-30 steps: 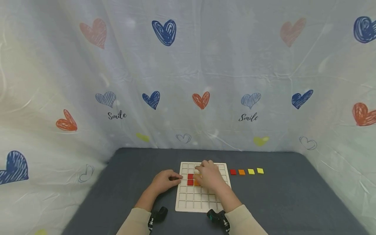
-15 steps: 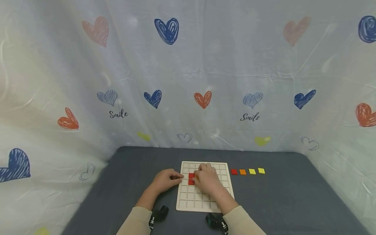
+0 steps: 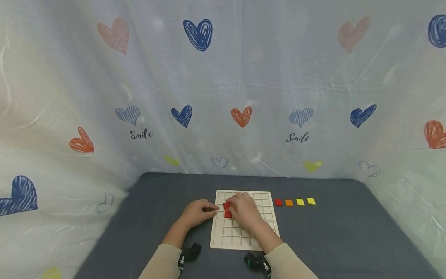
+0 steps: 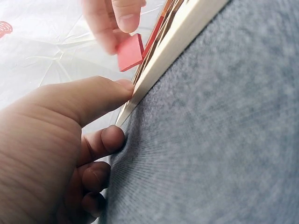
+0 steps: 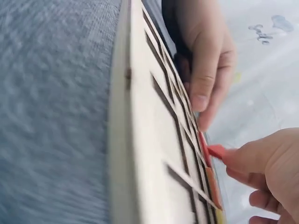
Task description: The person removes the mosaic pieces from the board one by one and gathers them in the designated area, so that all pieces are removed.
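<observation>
A wooden grid board (image 3: 220,240) lies on the dark cloth. My right hand (image 3: 245,211) pinches a red tile (image 4: 130,53) between thumb and finger; the right wrist view shows this tile (image 5: 216,150) tilted at the board's surface. Another red tile (image 3: 227,214) lies in the grid just below it. Beside the red, an orange tile (image 5: 213,186) sits in the board, mostly covered by my right hand in the head view. My left hand (image 3: 198,212) rests its thumb and index fingertips at the board's left edge, holding no tile.
Right of the board, a red tile (image 3: 278,202), an orange tile (image 3: 289,202) and two yellow tiles (image 3: 300,202) lie in a row on the dark table (image 3: 334,232). A white curtain printed with hearts hangs behind and at the sides.
My right hand has moved left over the board, from the orange tiles to the upper red one, which is now pinched and tilted. My left hand stays at the edge.
</observation>
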{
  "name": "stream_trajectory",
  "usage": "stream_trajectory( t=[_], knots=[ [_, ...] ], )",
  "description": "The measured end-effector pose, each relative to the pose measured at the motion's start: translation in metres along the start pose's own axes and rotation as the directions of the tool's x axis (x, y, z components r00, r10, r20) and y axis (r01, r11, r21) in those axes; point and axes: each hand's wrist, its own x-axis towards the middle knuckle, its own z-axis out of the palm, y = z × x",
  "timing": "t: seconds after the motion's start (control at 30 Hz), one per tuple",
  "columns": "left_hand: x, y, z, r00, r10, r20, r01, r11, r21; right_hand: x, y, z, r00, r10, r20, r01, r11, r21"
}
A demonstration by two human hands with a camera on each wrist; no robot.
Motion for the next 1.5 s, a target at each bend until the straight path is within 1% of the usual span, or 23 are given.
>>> stream_trajectory(
  t=[0.13, 0.27, 0.37, 0.43, 0.5, 0.53, 0.6, 0.67, 0.73, 0.8, 0.97, 1.07, 1.2, 1.27, 1.33, 1.5],
  knots=[
    [0.002, 0.001, 0.001, 1.0, 0.007, -0.001, -0.007, 1.0, -0.003, 0.003, 0.0, 0.002, 0.999, -0.024, -0.043, 0.024, 1.0, -0.011],
    [0.001, 0.001, 0.001, 1.0, -0.005, 0.006, 0.005, 1.0, -0.011, 0.004, -0.001, 0.001, 0.998, -0.022, -0.051, 0.021, 1.0, -0.021],
    [0.0, 0.001, 0.003, 1.0, -0.01, 0.011, 0.01, 1.0, -0.016, 0.001, -0.002, -0.004, 0.999, 0.012, -0.041, -0.01, 0.999, 0.042],
    [0.0, 0.0, 0.004, 1.0, -0.009, 0.019, 0.009, 1.0, -0.017, -0.002, -0.003, -0.009, 0.998, 0.053, -0.021, -0.05, 0.992, 0.113],
    [0.0, 0.0, 0.005, 1.0, 0.002, 0.028, -0.001, 1.0, -0.015, -0.006, -0.004, -0.015, 0.994, 0.112, 0.004, -0.111, 0.974, 0.198],
    [0.0, 0.0, 0.004, 0.999, 0.004, 0.033, -0.003, 1.0, -0.016, -0.007, -0.004, -0.018, 0.99, 0.139, 0.016, -0.139, 0.96, 0.243],
    [0.001, 0.0, 0.003, 0.999, 0.006, 0.035, -0.006, 1.0, -0.014, -0.01, -0.005, -0.025, 0.98, 0.194, 0.036, -0.194, 0.922, 0.334],
    [0.002, 0.0, 0.002, 1.0, 0.006, 0.027, -0.005, 1.0, -0.014, -0.011, -0.006, -0.031, 0.97, 0.241, 0.04, -0.237, 0.884, 0.402],
    [0.002, 0.0, 0.001, 1.0, 0.005, 0.016, -0.005, 1.0, -0.011, -0.012, -0.006, -0.037, 0.962, 0.272, 0.032, -0.258, 0.86, 0.44],
    [0.002, 0.0, 0.0, 1.0, 0.004, 0.008, -0.004, 1.0, -0.006, -0.013, -0.004, -0.042, 0.955, 0.296, 0.024, -0.275, 0.853, 0.442],
    [0.0, -0.001, 0.0, 1.0, -0.012, 0.012, 0.012, 1.0, -0.004, -0.017, 0.002, -0.057, 0.95, 0.312, 0.002, -0.283, 0.859, 0.427],
    [-0.002, -0.002, 0.0, 1.0, -0.01, 0.008, 0.01, 1.0, -0.018, -0.019, 0.007, -0.068, 0.948, 0.319, -0.006, -0.286, 0.856, 0.432],
    [-0.003, -0.001, 0.0, 1.0, -0.001, 0.0, 0.001, 1.0, -0.029, -0.023, 0.015, -0.08, 0.939, 0.345, -0.007, -0.309, 0.85, 0.427],
    [-0.004, -0.001, 0.0, 1.0, -0.005, -0.001, 0.005, 1.0, -0.023, -0.026, 0.02, -0.083, 0.933, 0.36, -0.001, -0.324, 0.841, 0.433],
    [-0.004, 0.0, 0.0, 1.0, -0.008, 0.001, 0.009, 1.0, -0.017, -0.03, 0.025, -0.086, 0.927, 0.375, 0.014, -0.341, 0.827, 0.447],
    [-0.002, 0.0, -0.001, 1.0, -0.01, 0.01, 0.01, 1.0, -0.006, -0.04, 0.041, -0.091, 0.903, 0.426, 0.06, -0.4, 0.779, 0.483]
  ],
)
